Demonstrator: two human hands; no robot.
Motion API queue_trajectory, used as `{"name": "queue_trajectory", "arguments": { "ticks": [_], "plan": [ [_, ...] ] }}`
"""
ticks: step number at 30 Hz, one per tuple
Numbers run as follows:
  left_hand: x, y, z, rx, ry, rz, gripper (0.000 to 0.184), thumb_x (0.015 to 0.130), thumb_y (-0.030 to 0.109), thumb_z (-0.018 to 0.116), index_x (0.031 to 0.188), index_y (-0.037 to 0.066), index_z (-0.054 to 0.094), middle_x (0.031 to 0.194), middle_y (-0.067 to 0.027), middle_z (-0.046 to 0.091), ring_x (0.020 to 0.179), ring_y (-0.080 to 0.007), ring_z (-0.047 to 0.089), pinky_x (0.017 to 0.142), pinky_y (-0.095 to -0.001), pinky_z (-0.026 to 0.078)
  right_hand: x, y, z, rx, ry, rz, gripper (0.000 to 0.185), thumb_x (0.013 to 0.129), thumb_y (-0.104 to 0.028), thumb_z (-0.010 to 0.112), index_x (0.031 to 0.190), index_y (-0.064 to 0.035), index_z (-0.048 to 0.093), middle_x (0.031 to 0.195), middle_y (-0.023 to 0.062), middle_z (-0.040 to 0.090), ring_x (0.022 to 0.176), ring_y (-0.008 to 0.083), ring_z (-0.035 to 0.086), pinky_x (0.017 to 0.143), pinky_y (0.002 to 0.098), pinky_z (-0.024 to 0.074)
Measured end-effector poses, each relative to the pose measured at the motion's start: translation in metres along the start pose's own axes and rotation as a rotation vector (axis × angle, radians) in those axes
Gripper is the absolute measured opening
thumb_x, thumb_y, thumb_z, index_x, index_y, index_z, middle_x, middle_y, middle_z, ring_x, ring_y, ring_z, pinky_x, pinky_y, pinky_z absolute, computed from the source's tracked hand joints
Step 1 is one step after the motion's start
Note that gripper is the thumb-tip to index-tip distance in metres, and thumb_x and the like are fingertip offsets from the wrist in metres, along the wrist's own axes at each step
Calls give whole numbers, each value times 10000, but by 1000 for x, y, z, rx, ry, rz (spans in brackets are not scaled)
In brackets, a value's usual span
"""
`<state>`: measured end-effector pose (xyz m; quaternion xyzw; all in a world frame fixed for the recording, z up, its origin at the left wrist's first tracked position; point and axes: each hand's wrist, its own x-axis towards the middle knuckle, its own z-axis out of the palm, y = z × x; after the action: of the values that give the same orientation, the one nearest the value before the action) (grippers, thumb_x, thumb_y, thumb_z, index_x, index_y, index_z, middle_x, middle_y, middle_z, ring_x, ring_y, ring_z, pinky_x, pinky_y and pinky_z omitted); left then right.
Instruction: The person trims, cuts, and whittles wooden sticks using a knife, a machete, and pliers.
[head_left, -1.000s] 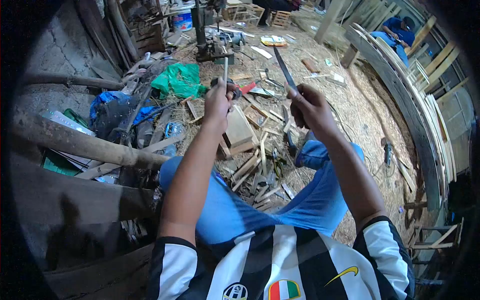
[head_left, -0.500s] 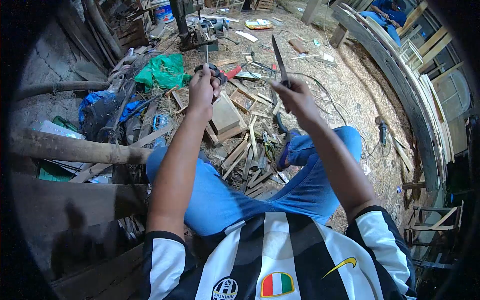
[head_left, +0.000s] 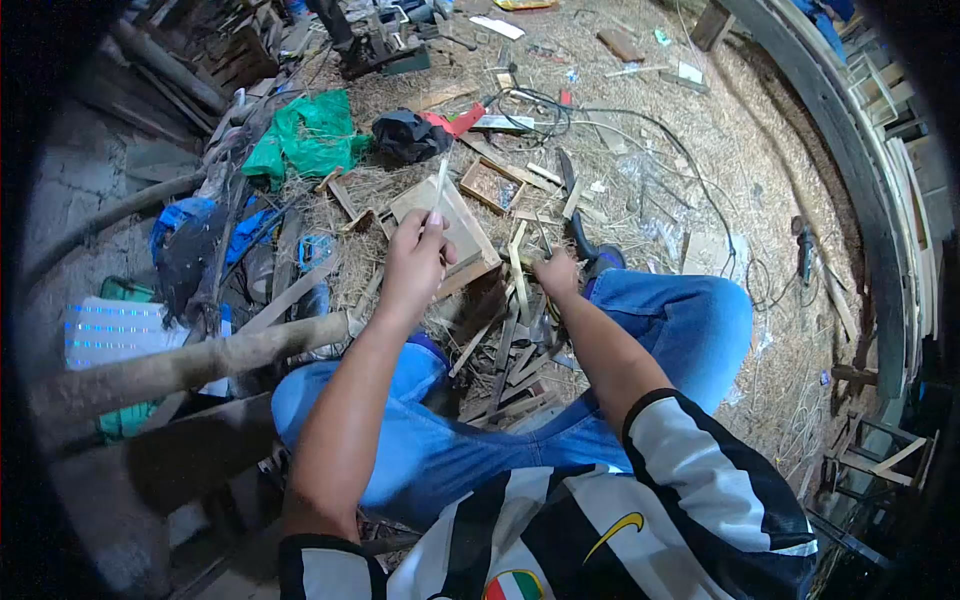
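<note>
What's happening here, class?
Someone is sitting among wood scraps. Their left hand grips a thin pale stick that points away from them. Their right hand is lower, among the scraps; what it grips is unclear. A green plastic bag lies farther off to the left.

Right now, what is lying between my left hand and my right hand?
In the head view, a corner of the wooden box and a pale wood strip lie between the left hand and the right hand.

Blue jeans point(head_left: 420, 400) — black-and-white striped shirt point(head_left: 600, 530), yellow swoosh point(head_left: 614, 535) — green plastic bag point(head_left: 310, 138).
</note>
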<state>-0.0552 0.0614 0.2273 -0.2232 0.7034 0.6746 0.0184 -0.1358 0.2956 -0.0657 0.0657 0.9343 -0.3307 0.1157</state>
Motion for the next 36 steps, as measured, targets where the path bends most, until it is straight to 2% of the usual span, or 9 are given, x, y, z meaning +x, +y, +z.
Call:
{"name": "queue_trajectory", "arguments": {
  "ticks": [1, 2, 8, 12, 16, 22, 28, 33, 36],
  "plan": [
    [-1, 7, 4, 16, -5, -14, 252, 1077, 266, 461, 1014, 39, 552, 661, -20, 556, 521, -59, 450, 476, -239, 353, -3, 6, 3, 2, 33, 55, 528, 743, -368, 747, 1071, 37, 665, 953, 309, 689, 943, 444, 680, 889, 512, 520],
    [-1, 13, 7, 1, -9, -17, 257, 1079, 281, 454, 1033, 47, 551, 673, -17, 549, 525, -62, 451, 470, -231, 350, -4, 13, 2, -87, -90, 168, 653, 748, -440, 783, 1224, -24, 617, 1173, 254, 668, 1056, 430, 659, 930, 490, 527],
    [4, 32, 14, -150, -30, 23, 245, 1085, 297, 443, 1022, 72, 520, 675, -22, 535, 526, -72, 442, 467, -217, 347, -9, 74, 55, -202, 17, 339, 810, 707, -445, 833, 1300, -17, 486, 1293, 236, 561, 1180, 411, 585, 988, 493, 492],
    [5, 38, 19, -146, -3, -9, 283, 1085, 326, 452, 1006, 66, 534, 672, -13, 547, 539, -56, 436, 497, -203, 346, -5, 67, 60, -263, -114, 486, 738, 748, -444, 814, 1283, -72, 467, 1287, 225, 572, 1176, 393, 597, 960, 501, 505],
    [9, 34, 19, -138, -11, -17, 250, 1077, 298, 462, 1019, 65, 531, 657, -23, 524, 517, -93, 453, 459, -236, 362, 7, 86, 74, -312, -169, 454, 692, 761, -293, 805, 1315, -55, 465, 1198, 191, 625, 1065, 380, 667, 892, 480, 553],
    [7, 37, 16, -199, 17, -57, 282, 1084, 323, 453, 1002, 69, 541, 654, 0, 515, 522, -54, 422, 477, -206, 347, 8, 61, 47, -276, -58, 315, 532, 771, -423, 770, 1097, -32, 617, 1129, 210, 678, 1047, 383, 674, 873, 499, 544],
    [4, 34, 14, -202, -8, -84, 244, 1086, 303, 440, 1044, 81, 533, 614, 25, 424, 461, -43, 357, 385, -214, 299, 60, 21, 19, -177, -78, 284, 549, 777, -436, 765, 1097, -9, 636, 1168, 237, 664, 1079, 405, 652, 924, 494, 521],
    [4, 26, 11, -203, 27, -67, 300, 1089, 331, 430, 1060, 60, 555, 648, 51, 393, 494, -37, 333, 414, -214, 315, 79, -15, 4, -16, 101, 126, 490, 856, -393, 691, 1197, -48, 625, 1180, 240, 645, 1132, 408, 616, 941, 501, 500],
    [4, 29, 8, -261, -9, -100, 347, 1095, 339, 407, 1099, 33, 571, 650, 47, 402, 524, -47, 365, 467, -215, 338, 89, -54, -5, 85, 125, 51, 455, 871, -440, 670, 1121, -60, 673, 1081, 251, 684, 1046, 427, 646, 895, 499, 504]
  ]
}}
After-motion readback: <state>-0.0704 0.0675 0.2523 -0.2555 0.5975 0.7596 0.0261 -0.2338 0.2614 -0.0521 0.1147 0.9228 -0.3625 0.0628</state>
